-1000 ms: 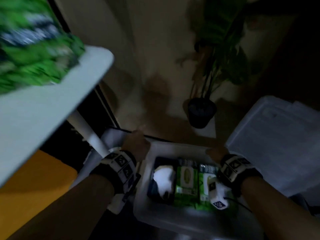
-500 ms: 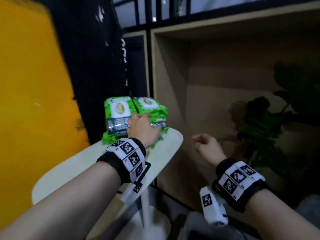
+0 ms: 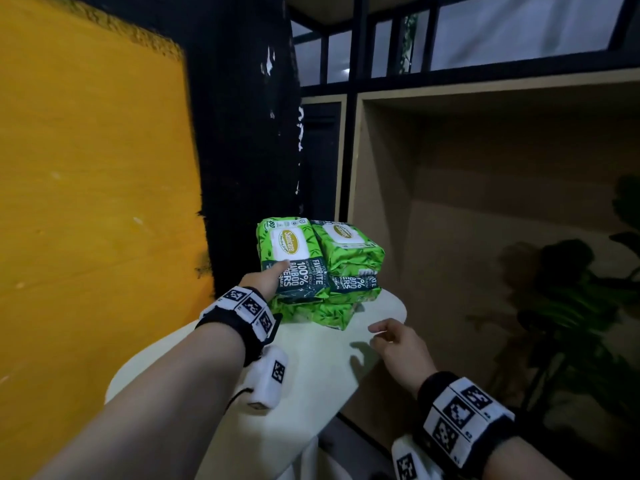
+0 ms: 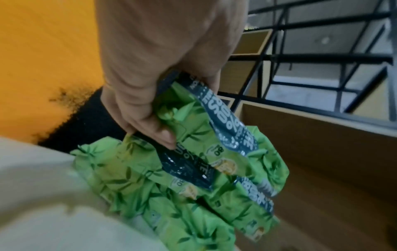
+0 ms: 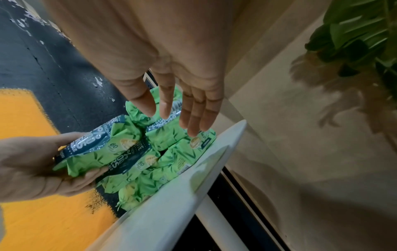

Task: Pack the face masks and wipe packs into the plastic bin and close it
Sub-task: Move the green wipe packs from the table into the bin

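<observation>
Several green wipe packs (image 3: 349,258) are stacked on a white round side table (image 3: 311,368). My left hand (image 3: 266,280) grips the near end of the top left pack (image 3: 292,258), thumb on top and fingers underneath; the left wrist view shows that pack (image 4: 206,122) pinched and lifted at its end above the others. My right hand (image 3: 391,339) hovers over the table's right edge with straight fingers, holding nothing; in the right wrist view its fingers (image 5: 193,112) point at the pile (image 5: 163,152). No bin or face masks are in view.
An orange wall panel (image 3: 93,202) stands at the left, a black post (image 3: 242,150) behind the packs. A wooden open shelf unit (image 3: 485,202) fills the right, with a dark leafy plant (image 3: 581,299) low at the right. The table's edge (image 5: 214,152) is close to the pile.
The view swung up from the bin on the floor to the side table. My left hand went from lying on the packs to gripping the top left one. My right hand moved nearer the table.
</observation>
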Available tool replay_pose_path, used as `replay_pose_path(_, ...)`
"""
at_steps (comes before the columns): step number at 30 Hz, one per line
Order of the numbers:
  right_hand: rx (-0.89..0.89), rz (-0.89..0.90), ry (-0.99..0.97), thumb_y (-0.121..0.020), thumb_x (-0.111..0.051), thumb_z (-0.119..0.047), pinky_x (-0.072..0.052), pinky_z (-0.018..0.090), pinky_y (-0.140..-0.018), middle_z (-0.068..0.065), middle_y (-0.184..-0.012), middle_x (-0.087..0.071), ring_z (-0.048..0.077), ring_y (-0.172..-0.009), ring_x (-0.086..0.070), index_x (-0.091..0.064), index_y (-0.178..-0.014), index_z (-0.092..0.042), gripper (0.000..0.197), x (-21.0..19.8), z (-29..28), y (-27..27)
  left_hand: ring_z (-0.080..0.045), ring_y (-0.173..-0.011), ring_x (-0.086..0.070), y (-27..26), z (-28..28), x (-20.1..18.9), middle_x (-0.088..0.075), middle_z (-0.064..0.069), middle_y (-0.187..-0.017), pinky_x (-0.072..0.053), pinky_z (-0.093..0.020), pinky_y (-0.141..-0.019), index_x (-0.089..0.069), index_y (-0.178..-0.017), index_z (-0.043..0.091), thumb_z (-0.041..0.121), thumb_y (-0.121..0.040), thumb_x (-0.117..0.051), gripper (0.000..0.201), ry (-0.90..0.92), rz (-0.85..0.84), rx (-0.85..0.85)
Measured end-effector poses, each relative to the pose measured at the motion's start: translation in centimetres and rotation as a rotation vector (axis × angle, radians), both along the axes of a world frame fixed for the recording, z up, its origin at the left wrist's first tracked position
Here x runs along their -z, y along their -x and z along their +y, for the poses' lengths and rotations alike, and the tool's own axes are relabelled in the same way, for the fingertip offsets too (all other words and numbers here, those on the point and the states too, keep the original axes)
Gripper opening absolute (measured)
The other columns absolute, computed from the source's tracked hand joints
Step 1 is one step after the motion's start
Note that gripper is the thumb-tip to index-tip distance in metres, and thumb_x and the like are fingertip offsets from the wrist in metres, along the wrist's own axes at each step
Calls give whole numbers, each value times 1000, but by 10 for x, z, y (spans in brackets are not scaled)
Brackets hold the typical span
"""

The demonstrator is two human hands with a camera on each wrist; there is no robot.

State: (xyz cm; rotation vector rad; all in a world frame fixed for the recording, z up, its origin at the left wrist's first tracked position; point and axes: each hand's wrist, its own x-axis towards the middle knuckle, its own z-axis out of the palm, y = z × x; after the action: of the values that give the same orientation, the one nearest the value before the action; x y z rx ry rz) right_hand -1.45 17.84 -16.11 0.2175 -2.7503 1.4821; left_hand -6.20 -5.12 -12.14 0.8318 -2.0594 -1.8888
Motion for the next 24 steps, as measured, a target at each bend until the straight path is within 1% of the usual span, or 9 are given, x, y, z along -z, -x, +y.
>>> replay_pose_path(2,9,-13,15,-89,-50,-10,-38,17,-57,-7,-73,-53,13,-66,-52,-60,-108,-13,22,-1,-6,3,-31,-91,-68,2,-4,1,-70,-15,-103,-54,-41,-91,-63,-115,-2,48,-58,-79,77,-97,46,7)
replay_pose_path(5,50,0,79,-91,-53,-15,-41,14,-56,-7,-77,-57,13,-70,-57,-57,-108,-14,18,-10,-14,8,-26,-73,-64,-4,-6,-6,-68,-13,-88,-53,-31,-67,-64,-106,-3,28,-74,-77,47,-164,106,44)
replay_pose_path(6,75,4,118,-91,-54,-19,-45,14,-58,-4,-80,-59,12,-71,-58,-55,-108,-15,17,-15,-17,10,-26,-74,-64,-5,-7,-6,-68,-13,-88,-51,-30,-65,-63,-107,-3,25,-75,-76,44,-176,114,56)
replay_pose_path(8,140,23,171,-89,-58,-28,-52,30,-78,6,-97,-63,22,-87,-63,-52,-116,-15,31,-23,-20,22,-29,-85,-65,-8,-10,-5,-70,-16,-101,-51,-33,-75,-62,-111,-3,25,-74,-75,49,-196,125,78)
replay_pose_path(9,170,35,185,-87,-59,-34,-50,39,-89,10,-108,-63,28,-98,-62,-49,-122,-14,42,-26,-22,30,-30,-91,-65,-10,-12,-4,-69,-17,-107,-51,-36,-81,-62,-113,-3,26,-72,-75,51,-203,129,89)
replay_pose_path(12,231,18,274,-79,-61,-51,-43,50,-101,13,-130,-54,35,-114,-56,-39,-133,-13,70,-35,-25,55,-29,-91,-63,-20,-16,-2,-69,-16,-110,-49,-33,-79,-63,-112,-1,23,-78,-71,43,-203,150,112)
replay_pose_path(17,322,-102,445,-45,-53,-84,-46,51,-98,16,-130,-54,38,-112,-57,-43,-133,-5,118,-53,-27,103,-23,-74,-62,-30,-24,5,-69,-15,-102,-48,-28,-63,-64,-107,3,17,-85,-64,25,-219,181,170)
replay_pose_path(21,273,-223,491,-45,-63,-79,-55,50,-85,13,-113,-62,35,-95,-64,-53,-125,-10,106,-58,-38,120,-20,-69,-61,-35,-26,7,-69,-12,-92,-46,-25,-60,-65,-93,6,16,-86,-62,12,-226,192,203)
replay_pose_path(24,327,-231,443,-28,-66,-77,-54,50,-86,14,-108,-65,36,-92,-65,-53,-124,-7,119,-54,-47,131,-22,-71,-63,-36,-29,10,-70,-16,-101,-48,-26,-61,-66,-96,5,17,-86,-62,16,-222,201,208)
